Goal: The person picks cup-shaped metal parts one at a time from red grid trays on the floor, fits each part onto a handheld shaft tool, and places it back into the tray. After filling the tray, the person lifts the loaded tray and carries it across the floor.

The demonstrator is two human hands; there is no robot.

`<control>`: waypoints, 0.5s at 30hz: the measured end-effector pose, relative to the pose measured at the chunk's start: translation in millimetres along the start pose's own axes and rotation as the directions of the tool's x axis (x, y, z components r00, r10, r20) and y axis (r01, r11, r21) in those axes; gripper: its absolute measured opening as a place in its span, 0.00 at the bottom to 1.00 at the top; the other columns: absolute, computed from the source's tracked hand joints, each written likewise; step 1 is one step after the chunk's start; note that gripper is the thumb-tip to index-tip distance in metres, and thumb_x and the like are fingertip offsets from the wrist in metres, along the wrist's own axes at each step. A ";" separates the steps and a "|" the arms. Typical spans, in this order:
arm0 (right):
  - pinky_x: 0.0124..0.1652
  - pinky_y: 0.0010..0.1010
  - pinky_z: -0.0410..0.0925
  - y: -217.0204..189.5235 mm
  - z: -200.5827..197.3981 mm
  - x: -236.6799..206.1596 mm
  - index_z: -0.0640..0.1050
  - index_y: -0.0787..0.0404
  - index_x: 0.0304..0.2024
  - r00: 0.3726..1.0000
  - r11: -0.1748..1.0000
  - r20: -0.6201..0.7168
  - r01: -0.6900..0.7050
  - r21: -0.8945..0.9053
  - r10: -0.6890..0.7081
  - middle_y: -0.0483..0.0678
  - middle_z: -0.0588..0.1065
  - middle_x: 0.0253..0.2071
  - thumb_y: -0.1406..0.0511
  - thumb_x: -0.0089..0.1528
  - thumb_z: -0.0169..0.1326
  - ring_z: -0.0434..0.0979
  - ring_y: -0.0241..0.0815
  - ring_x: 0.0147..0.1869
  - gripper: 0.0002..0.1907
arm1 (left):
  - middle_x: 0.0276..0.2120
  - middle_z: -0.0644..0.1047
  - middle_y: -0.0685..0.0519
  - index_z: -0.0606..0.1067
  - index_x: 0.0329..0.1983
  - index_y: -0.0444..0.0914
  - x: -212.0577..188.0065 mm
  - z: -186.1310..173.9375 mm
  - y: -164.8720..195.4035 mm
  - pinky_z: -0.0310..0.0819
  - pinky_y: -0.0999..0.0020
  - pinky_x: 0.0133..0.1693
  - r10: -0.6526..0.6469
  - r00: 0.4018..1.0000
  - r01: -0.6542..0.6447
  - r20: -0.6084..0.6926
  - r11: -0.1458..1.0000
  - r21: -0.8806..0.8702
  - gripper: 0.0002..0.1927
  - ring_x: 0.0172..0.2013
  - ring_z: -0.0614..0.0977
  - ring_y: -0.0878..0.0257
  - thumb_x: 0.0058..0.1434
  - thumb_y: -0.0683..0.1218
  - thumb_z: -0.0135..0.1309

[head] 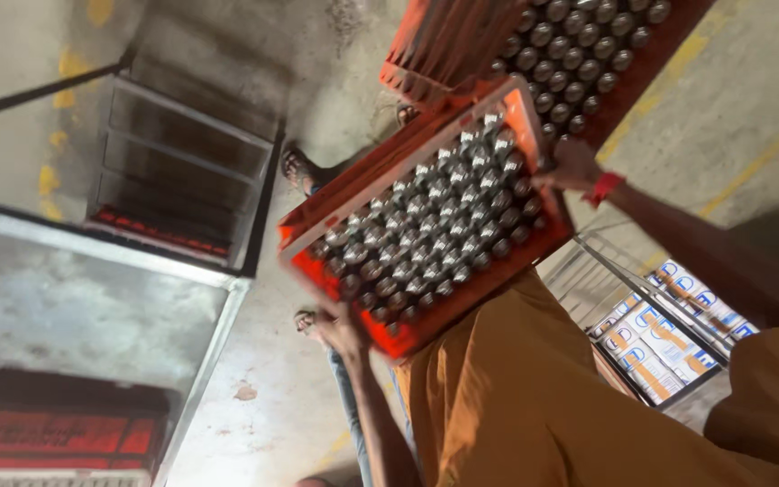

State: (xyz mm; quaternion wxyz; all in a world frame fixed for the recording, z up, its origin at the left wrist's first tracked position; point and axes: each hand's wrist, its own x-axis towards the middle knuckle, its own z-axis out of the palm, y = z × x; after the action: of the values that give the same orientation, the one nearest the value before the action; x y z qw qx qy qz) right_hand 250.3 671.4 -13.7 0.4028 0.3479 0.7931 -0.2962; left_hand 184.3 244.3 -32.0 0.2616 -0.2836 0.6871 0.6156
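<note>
the orange crate (426,212) of capped bottles (435,216) is held up in the air, tilted, in front of the person's orange shirt (516,397). the left hand (340,329) grips its lower corner, fingers curled up over the rim and clamped on the plastic edge; the fingertips themselves are lost among the bottles. the right hand (574,167) holds the opposite upper corner, fingers wrapped over the rim and pressed against the crate wall, with a red wristband (604,187) just behind it. the crate's underside and far wall are hidden, and the bottle bodies cannot be seen, only their metal caps. just beyond the crate, a second crate of bottles (588,45) sits on a stack, cut off by the top edge. below, two sandalled feet (304,167) show on the concrete floor (317,54), partly covered by the crate. to the side stands a metal-framed rack (182,171), blurred, and printed cartons (669,329) lie in a wire frame near the right arm.
</note>
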 end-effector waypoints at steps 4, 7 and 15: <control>0.34 0.41 0.72 43.5 -94.6 11.6 0.84 0.61 0.27 0.992 0.981 -0.005 -0.125 -0.149 0.125 0.53 0.79 0.25 0.48 0.48 0.68 0.81 0.52 0.29 0.23 | 0.26 0.78 0.58 0.79 0.36 0.31 -22.1 118.2 -29.7 0.64 0.74 0.27 -0.103 0.993 0.105 -0.062 0.994 0.024 0.12 0.24 0.72 0.69 0.54 0.45 0.58; 0.33 0.43 0.71 34.2 -144.3 14.6 0.83 0.61 0.29 0.993 0.978 -0.105 -0.079 -0.191 0.060 0.55 0.78 0.27 0.46 0.46 0.70 0.79 0.53 0.31 0.26 | 0.22 0.71 0.58 0.76 0.29 0.30 -39.8 179.6 -51.9 0.58 0.71 0.26 0.010 0.999 -0.016 -0.049 0.992 -0.122 0.10 0.23 0.65 0.70 0.55 0.44 0.53; 0.37 0.47 0.72 -21.1 -258.7 27.0 0.85 0.58 0.33 0.920 0.636 -0.288 -0.058 -0.770 -0.264 0.58 0.80 0.27 0.36 0.55 0.64 0.81 0.57 0.36 0.33 | 0.23 0.70 0.51 0.68 0.30 0.30 -64.9 316.0 -39.1 0.69 0.58 0.29 0.012 0.998 -0.011 -0.062 1.000 0.023 0.17 0.25 0.71 0.60 0.62 0.50 0.55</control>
State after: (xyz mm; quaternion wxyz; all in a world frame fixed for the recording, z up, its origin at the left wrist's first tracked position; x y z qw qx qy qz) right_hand 109.9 861.6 96.9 0.3347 0.1476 0.9234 0.1163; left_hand 260.9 559.8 -46.5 0.2397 -0.2958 0.7033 0.6003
